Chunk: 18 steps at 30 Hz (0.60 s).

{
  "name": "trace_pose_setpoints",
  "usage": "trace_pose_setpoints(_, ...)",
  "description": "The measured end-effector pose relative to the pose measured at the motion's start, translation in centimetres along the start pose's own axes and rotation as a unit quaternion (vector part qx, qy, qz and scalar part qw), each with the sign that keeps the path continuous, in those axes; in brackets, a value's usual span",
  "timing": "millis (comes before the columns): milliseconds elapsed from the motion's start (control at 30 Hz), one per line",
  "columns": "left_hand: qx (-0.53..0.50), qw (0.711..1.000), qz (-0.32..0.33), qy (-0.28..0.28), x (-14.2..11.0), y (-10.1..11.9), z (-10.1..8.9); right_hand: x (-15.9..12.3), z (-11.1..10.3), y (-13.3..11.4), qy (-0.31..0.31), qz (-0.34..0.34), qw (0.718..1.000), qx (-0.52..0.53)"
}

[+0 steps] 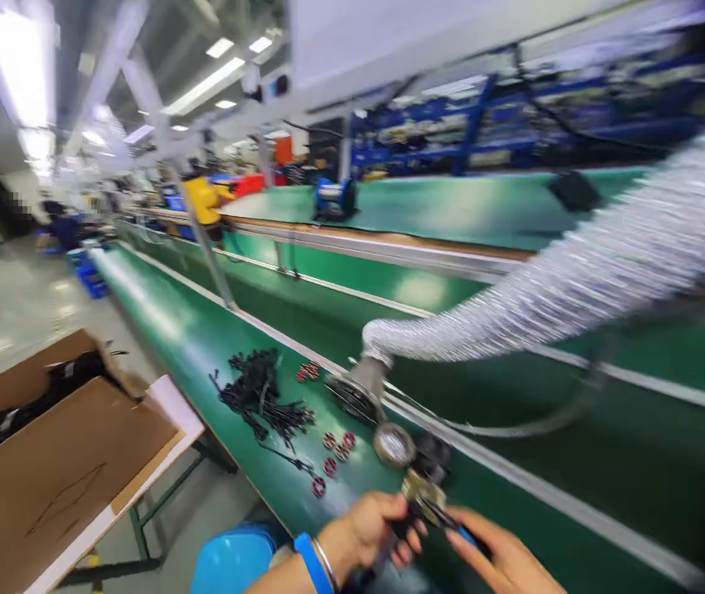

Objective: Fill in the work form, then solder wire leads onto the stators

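Observation:
My left hand (373,528), with a blue band at the wrist, has its thumb and fingers closed on a small black part (406,521) that is too blurred to name. A slim pen-like tool with a black and blue handle (467,532) is gripped in my right hand (504,553). Its front end lies close to the left fingertips, over a yellowish block (423,491). Beyond the block are a round metal tin (394,445) and a dark round object (432,456). Several red-and-copper rings (340,451) lie left of the tin, beside a heap of black cables (262,392).
A ribbed silver duct (481,330) comes down from the right to a hood (368,379) at the bench (191,330). On the left stands an open cardboard box (61,470) with black cables in it. A blue stool (234,561) is below the bench edge.

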<state>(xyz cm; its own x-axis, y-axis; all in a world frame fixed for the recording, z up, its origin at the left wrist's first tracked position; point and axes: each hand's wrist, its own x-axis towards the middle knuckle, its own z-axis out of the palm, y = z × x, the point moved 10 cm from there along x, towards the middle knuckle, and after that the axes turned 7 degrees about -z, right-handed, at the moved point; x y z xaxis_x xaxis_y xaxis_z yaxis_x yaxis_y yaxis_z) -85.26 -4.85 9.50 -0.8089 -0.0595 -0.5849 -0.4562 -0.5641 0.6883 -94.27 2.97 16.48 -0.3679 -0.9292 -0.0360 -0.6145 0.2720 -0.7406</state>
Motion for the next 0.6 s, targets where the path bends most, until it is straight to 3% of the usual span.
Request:
trace_pose_setpoints(67, -0.004, 0.999, 0.019, 0.026, -0.3, 0.8, -0.8, -0.1, -0.3, -1.5, -0.043, -0.018, 0.999, -0.019)
trace_pose_setpoints(167, 0.002, 0.997, 0.057, 0.055, -0.2, 2.0, -1.5, -0.3, -1.9, -1.5, -0.03, 0.025, 0.999, -0.014)
trace_pose_setpoints(267, 0.011, 0.996, 0.066, 0.061, -0.3, 2.2, -1.5, -0.8, -2.1, -1.6, -0.024, 0.045, 0.999, -0.01)
trace_pose_setpoints(500, 0.01, 0.999, -0.029, -0.03, -0.4, 0.8, 0.2, -0.9, -1.6, -1.9, -0.027, 0.012, 1.0, -0.001)
trace_pose_setpoints(600, -0.001, 1.0, -0.004, -0.012, -0.3, 1.4, 0.0, -1.0, -2.1, -1.4, -0.021, 0.022, 1.0, -0.008)
